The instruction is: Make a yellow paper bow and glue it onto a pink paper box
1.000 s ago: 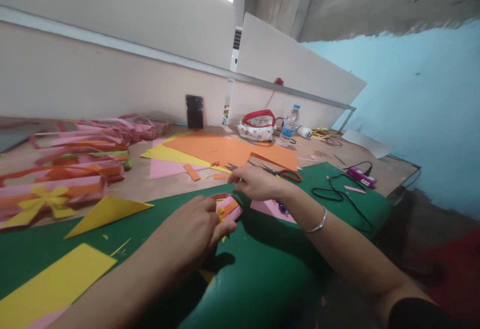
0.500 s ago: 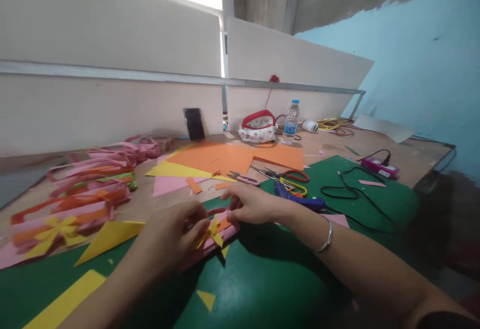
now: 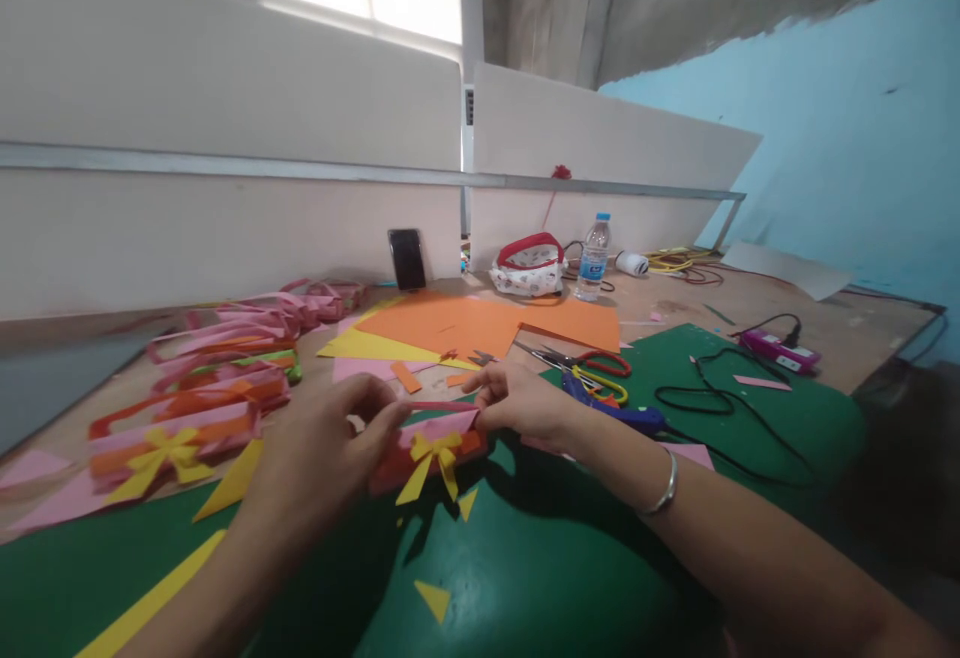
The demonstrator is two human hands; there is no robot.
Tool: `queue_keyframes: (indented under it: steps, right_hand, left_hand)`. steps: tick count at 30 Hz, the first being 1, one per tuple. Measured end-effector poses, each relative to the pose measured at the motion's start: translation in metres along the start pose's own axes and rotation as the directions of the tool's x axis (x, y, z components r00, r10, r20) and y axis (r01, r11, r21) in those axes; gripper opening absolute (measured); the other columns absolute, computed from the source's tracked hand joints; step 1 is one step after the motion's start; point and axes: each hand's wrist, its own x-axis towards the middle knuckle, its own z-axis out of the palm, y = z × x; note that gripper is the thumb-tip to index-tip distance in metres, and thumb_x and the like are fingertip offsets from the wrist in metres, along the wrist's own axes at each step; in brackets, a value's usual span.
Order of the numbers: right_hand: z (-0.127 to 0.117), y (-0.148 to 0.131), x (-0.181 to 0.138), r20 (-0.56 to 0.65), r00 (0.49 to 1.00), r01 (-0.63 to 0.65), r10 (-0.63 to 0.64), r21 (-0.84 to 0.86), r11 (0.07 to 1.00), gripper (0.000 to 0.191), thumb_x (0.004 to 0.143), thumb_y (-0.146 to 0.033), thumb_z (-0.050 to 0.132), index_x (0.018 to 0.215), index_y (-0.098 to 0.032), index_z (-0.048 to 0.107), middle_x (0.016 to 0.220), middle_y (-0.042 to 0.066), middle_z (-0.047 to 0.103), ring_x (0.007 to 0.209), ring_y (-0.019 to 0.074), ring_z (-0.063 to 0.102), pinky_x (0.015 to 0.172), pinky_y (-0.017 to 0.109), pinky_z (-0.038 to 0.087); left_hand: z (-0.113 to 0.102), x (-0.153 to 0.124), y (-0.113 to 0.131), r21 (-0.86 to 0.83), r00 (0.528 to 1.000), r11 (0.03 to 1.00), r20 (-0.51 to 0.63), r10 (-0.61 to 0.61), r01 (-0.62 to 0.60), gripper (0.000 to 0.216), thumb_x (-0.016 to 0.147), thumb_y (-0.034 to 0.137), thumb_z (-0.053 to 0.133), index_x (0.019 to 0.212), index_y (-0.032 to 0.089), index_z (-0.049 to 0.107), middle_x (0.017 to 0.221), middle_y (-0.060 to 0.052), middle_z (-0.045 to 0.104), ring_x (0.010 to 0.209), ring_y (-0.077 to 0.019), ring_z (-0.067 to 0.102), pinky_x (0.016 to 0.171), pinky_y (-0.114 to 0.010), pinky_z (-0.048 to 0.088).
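Observation:
Both my hands hold a small paper craft piece [image 3: 431, 438], a pink and orange band with a yellow bow on its front, just above the green mat [image 3: 525, 558]. My left hand [image 3: 330, 448] pinches its left end, fingers closed. My right hand [image 3: 521, 403], with a metal bangle on the wrist, pinches the right end and the thin pink strip along the top.
Finished paper bands with bows [image 3: 180, 428] lie at the left. Orange, yellow and pink sheets [image 3: 465, 323] lie behind, with scissors [image 3: 592, 368], a glue gun [image 3: 622, 413], a black cable [image 3: 720, 403], a water bottle [image 3: 594, 258], a pouch [image 3: 529, 266] and a phone [image 3: 407, 258].
The craft piece has been turned so that its yellow bow faces me, and both hands have lifted it slightly. The camera has tilted up and level.

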Motion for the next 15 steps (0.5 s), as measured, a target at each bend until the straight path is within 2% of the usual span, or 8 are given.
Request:
queue_keyframes:
  steps: [4,9,12,15]
  right_hand:
    - [-0.005,-0.009,-0.003,-0.026,1.000,0.007,-0.006,0.055,0.998,0.031,0.061,0.003,0.062,0.089,-0.011,0.057,0.066,-0.003,0.057,0.059,0.0074,0.053,0.054,0.018,0.041]
    - [-0.010,-0.015,-0.007,0.018,1.000,0.012,-0.014,0.086,0.996,0.033,0.058,0.005,0.059,0.088,-0.011,0.059,0.065,-0.004,0.056,0.057,0.0076,0.053,0.054,0.018,0.041]
    - [-0.012,-0.016,-0.008,0.054,0.998,0.012,-0.017,0.092,0.996,0.034,0.057,0.004,0.060,0.088,-0.011,0.059,0.064,-0.004,0.056,0.057,0.0077,0.052,0.054,0.018,0.041]
    - [-0.014,-0.017,-0.009,0.090,0.996,0.015,-0.023,0.091,0.996,0.034,0.057,0.002,0.062,0.088,-0.011,0.060,0.064,-0.004,0.056,0.058,0.0083,0.053,0.053,0.018,0.040]
  left_hand:
    - [-0.003,0.002,-0.002,-0.046,0.992,0.997,-0.101,-0.069,0.065,0.025,0.083,0.044,0.044,0.073,0.022,0.051,0.074,0.000,0.059,0.073,-0.0212,0.057,0.065,-0.028,0.035]
    - [-0.005,-0.007,-0.001,-0.117,0.994,0.990,-0.075,-0.082,0.073,0.031,0.087,0.045,0.035,0.072,0.022,0.048,0.071,0.002,0.056,0.074,-0.0188,0.056,0.065,-0.025,0.037]
    - [-0.012,-0.015,0.000,-0.119,0.992,0.990,-0.089,-0.090,0.079,0.036,0.088,0.047,0.031,0.064,0.023,0.044,0.063,0.003,0.050,0.065,-0.0171,0.050,0.061,-0.025,0.035]
    - [-0.020,-0.017,-0.004,-0.170,0.980,0.974,-0.100,-0.169,0.151,0.046,0.083,0.057,0.036,0.053,0.023,0.044,0.051,0.003,0.047,0.053,-0.0173,0.045,0.054,-0.027,0.031]
